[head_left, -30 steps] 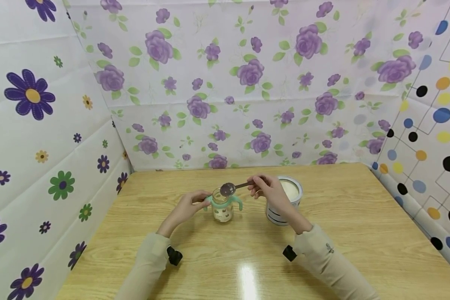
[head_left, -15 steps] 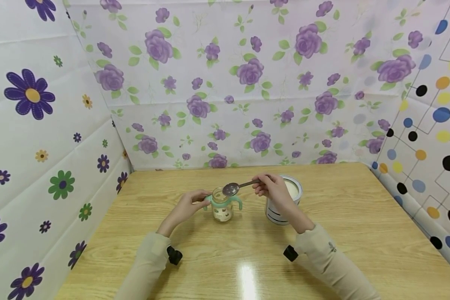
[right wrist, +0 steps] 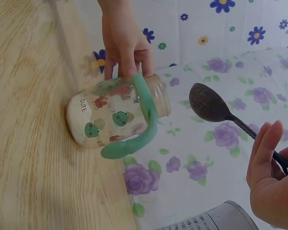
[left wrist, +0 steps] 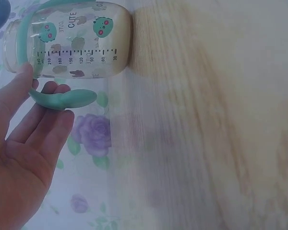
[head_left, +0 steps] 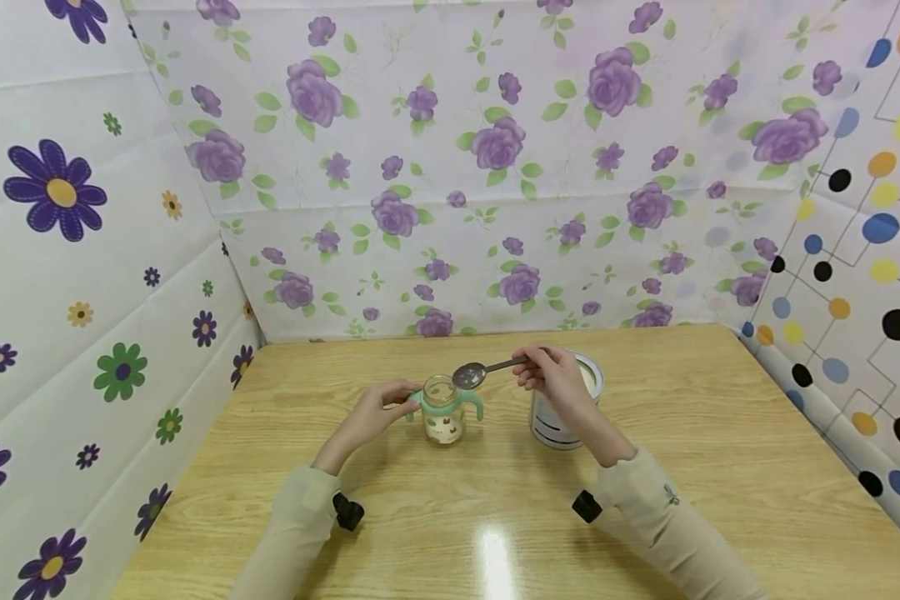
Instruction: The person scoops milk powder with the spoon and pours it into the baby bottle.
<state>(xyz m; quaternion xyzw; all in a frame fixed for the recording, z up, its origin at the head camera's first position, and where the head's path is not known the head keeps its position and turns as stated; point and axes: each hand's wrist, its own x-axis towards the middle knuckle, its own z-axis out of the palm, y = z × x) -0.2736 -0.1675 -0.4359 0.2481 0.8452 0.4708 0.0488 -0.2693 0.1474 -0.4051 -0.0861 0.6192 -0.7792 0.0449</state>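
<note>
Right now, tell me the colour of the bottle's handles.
Mint green; the bottle's handles show best in the right wrist view.

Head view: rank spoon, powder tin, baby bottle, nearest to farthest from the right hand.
1. Spoon: its handle is pinched in the right hand, its bowl pointing left.
2. Powder tin: open, right behind and under the hand, partly covered by it.
3. Baby bottle: to the left, beyond the spoon's bowl, with the left hand at its green handle.
</note>
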